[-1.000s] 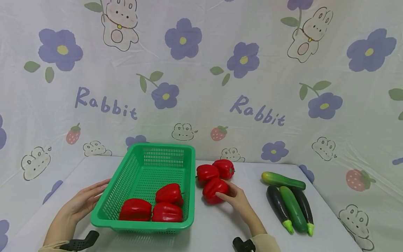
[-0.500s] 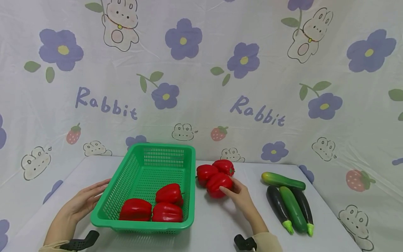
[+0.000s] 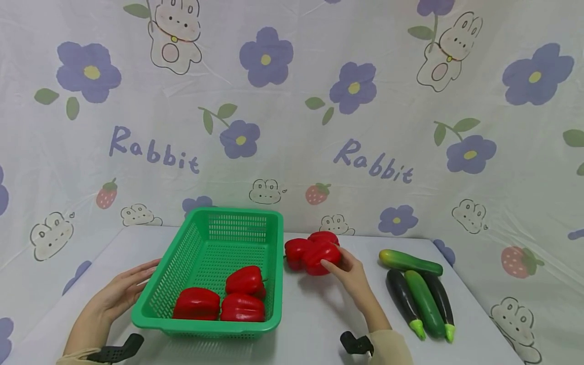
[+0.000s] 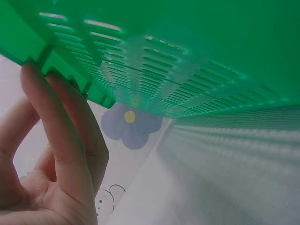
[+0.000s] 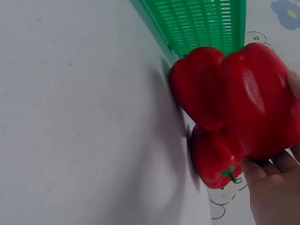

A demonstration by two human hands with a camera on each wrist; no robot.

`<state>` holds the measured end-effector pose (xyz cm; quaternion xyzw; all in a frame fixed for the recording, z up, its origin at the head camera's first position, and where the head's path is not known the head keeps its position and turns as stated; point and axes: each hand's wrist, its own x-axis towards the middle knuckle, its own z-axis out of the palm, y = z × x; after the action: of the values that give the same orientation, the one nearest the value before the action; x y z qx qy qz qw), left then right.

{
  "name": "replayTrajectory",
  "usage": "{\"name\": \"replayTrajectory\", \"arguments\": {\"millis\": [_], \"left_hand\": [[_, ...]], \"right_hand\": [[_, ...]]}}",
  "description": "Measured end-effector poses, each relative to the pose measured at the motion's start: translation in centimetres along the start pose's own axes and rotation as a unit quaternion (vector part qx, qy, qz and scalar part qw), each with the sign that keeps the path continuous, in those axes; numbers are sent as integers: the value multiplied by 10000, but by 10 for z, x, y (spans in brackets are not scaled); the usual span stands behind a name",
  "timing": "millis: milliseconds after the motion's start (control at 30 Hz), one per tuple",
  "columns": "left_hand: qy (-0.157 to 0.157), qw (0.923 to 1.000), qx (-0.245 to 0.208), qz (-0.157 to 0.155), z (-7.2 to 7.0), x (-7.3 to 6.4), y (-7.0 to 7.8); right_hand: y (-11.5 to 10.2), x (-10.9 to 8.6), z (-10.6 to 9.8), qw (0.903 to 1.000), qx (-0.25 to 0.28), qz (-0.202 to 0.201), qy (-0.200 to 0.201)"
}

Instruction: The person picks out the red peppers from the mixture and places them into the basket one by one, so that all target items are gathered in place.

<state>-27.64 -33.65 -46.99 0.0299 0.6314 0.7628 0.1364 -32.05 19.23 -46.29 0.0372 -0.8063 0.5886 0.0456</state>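
My right hand [image 3: 356, 276] grips a red bell pepper [image 3: 320, 259], thumb on its near side. In the right wrist view the held bell pepper [image 5: 258, 101] is above the table, in front of two more red bell peppers [image 5: 199, 89]. Those two stand beside a green plastic basket [image 3: 205, 325]. Three red bell peppers [image 3: 196, 304] lie in the basket's near end. My left hand [image 3: 116, 296] is at the basket's left side, its extended fingers touching the rim. In the left wrist view, the fingertips [image 4: 33, 75] meet the underside of the basket rim [image 4: 101, 96].
To the right on the white table [image 3: 315, 329] lie two dark eggplants [image 3: 403, 299] with a green zucchini [image 3: 424, 301] between them. Another zucchini [image 3: 410, 261], yellowish at one end, lies behind. A patterned curtain [image 3: 292, 126] hangs along the table's back edge.
My right hand has lifted the bell pepper and moved it slightly back and right, so it now covers more of the two behind. The left hand and basket have not moved.
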Motion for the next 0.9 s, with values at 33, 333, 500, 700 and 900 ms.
{"name": "replayTrajectory", "arguments": {"millis": [33, 333, 500, 700, 900], "left_hand": [[-7, 10000, -1, 3, 0, 0, 0], [16, 10000, 41, -20, 1, 1, 1], [60, 9999, 80, -48, 1, 1, 1], [75, 9999, 84, -52, 0, 1, 0], [63, 9999, 89, -15, -1, 1, -1]], "right_hand": [[-1, 1, 0, 10000, 1, -20, 23], [-12, 10, 1, 9996, 84, -253, 96], [-23, 14, 5, 9990, 198, -390, 55], [-35, 18, 10, 9986, 354, -401, -52], [-42, 20, 18, 9983, 372, -448, -35]]}}
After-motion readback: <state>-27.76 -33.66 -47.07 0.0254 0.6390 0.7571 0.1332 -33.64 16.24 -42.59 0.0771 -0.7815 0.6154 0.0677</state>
